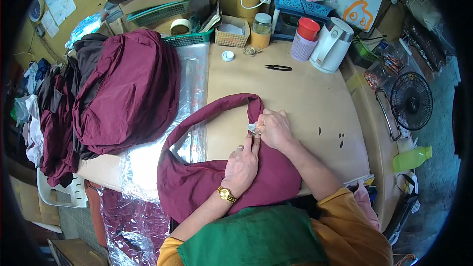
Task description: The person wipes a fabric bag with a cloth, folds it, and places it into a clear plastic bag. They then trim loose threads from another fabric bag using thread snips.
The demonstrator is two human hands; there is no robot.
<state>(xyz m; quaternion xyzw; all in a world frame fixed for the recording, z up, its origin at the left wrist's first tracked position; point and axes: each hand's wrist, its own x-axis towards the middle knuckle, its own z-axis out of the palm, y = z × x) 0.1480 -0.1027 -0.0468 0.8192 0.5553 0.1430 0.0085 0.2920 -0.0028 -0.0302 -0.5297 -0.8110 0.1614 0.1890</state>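
A maroon cloth bag with a looped strap lies on the table in front of me. My right hand is closed at the base of the strap, pinching a small whitish piece. My left hand rests on the bag, with its extended fingertips pressing beside that piece. It has a ring, and a gold watch is on the wrist. What exactly the whitish piece is cannot be made out.
Stacked maroon bags stand at the left beside clear plastic sheets. Black thread snips lie beyond the strap. A kettle, a jar and baskets line the back. A fan is at the right.
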